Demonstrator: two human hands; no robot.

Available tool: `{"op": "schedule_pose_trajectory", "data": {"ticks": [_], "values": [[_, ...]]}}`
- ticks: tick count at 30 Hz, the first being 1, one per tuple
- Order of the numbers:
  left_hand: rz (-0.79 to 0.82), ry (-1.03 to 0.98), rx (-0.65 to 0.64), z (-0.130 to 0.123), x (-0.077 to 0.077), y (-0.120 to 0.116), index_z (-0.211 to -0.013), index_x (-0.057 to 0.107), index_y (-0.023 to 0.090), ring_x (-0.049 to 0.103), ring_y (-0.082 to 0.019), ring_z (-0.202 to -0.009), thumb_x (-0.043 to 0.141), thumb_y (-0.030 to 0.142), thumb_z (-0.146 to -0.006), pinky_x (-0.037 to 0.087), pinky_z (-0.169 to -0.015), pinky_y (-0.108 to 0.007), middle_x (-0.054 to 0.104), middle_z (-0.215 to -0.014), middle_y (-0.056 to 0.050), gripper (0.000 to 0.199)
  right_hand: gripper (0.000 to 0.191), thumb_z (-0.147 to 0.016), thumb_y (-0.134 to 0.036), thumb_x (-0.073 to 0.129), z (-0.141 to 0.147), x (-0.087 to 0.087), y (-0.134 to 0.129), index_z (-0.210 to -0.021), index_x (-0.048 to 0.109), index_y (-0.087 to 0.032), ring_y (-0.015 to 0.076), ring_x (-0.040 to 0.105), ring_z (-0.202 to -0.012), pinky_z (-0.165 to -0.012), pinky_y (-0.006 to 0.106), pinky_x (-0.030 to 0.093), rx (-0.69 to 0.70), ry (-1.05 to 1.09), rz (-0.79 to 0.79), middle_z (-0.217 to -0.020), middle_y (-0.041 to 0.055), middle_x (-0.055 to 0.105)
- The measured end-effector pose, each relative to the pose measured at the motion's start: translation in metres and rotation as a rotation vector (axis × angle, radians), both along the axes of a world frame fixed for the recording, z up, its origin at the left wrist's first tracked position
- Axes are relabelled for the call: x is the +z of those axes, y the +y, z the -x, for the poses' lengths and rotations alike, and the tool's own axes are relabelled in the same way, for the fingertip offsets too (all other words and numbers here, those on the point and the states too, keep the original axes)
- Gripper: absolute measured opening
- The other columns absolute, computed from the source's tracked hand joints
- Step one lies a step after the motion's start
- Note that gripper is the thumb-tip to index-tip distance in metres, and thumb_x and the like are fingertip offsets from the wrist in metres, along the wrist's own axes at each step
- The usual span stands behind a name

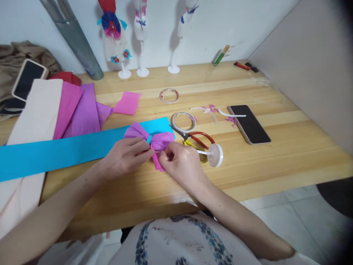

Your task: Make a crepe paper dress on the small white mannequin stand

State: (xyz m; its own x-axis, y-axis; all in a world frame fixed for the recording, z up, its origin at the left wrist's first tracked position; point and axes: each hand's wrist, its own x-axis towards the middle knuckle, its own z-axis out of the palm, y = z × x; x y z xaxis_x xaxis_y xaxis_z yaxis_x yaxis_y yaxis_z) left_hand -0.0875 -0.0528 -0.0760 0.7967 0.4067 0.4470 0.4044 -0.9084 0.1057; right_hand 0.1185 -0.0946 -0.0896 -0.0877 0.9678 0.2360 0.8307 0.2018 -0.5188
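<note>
A purple crepe-paper bow (162, 138) with a blue band at its middle lies in front of me, and a pink paper strip (156, 162) hangs below it. My left hand (124, 156) is closed, its fingertips pinching the bow's lower edge near the middle. My right hand (182, 160) is curled in a pinch just right of the pink strip; what its fingertips hold is hidden. From behind that hand a small white stand (215, 154) sticks out to the right, lying on its side. A thin pale line shows between both hands. Under the bow runs a blue paper strip (82, 147).
Pliers with red handles (202, 138) and yellow-handled scissors (204, 159) lie beside my right hand. Behind them are tape rolls (173, 121), paper scraps and a phone (249, 123). Several dressed figures on stands (124, 73) line the wall. Folded paper (85, 106) lies left.
</note>
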Motion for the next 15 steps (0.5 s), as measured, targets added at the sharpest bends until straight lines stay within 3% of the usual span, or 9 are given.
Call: {"op": "schedule_pose_trajectory", "data": {"ticks": [3,7,11,15], "values": [[-0.162,-0.009,-0.074,-0.003,0.003,0.001,-0.101,0.061,0.016,0.056,-0.015,-0.072,0.041,0.011,-0.104,0.043,-0.064,-0.029,0.069,-0.082,-0.003,0.02,0.02,-0.077,-0.02,0.056,-0.001,0.0,0.0,-0.058,0.052,-0.019,0.0163,0.06,-0.05,-0.054,0.027,0.036,-0.001,0.028,0.0,-0.054,0.0022,0.062],[-0.102,-0.03,-0.062,-0.004,0.008,0.0,-0.094,0.06,0.018,0.058,-0.015,-0.069,0.048,0.011,-0.099,0.044,-0.06,-0.028,0.069,-0.079,-0.003,0.016,0.021,-0.076,-0.018,0.056,-0.003,0.001,0.0,-0.056,0.049,-0.02,0.0123,0.052,-0.046,-0.051,0.025,0.034,-0.014,0.098,-0.042,-0.051,-0.0005,0.057],[-0.031,-0.103,-0.047,0.001,0.015,-0.003,-0.104,0.061,0.018,0.065,-0.015,-0.073,0.058,0.01,-0.092,0.049,-0.061,-0.026,0.072,-0.084,-0.004,0.015,0.022,-0.075,-0.016,0.055,-0.005,0.004,-0.001,-0.055,0.047,-0.02,0.0089,0.042,-0.042,-0.047,0.023,0.032,-0.023,0.182,-0.134,-0.047,-0.0039,0.049],[0.03,-0.172,0.005,0.004,0.02,-0.006,-0.097,0.064,0.019,0.063,-0.013,-0.068,0.061,0.011,-0.091,0.05,-0.06,-0.025,0.07,-0.079,-0.003,0.011,0.022,-0.076,-0.015,0.055,-0.006,0.006,-0.004,-0.056,0.048,-0.02,0.0081,0.042,-0.042,-0.047,0.022,0.033,-0.006,0.236,-0.17,-0.047,-0.005,0.048]]}}
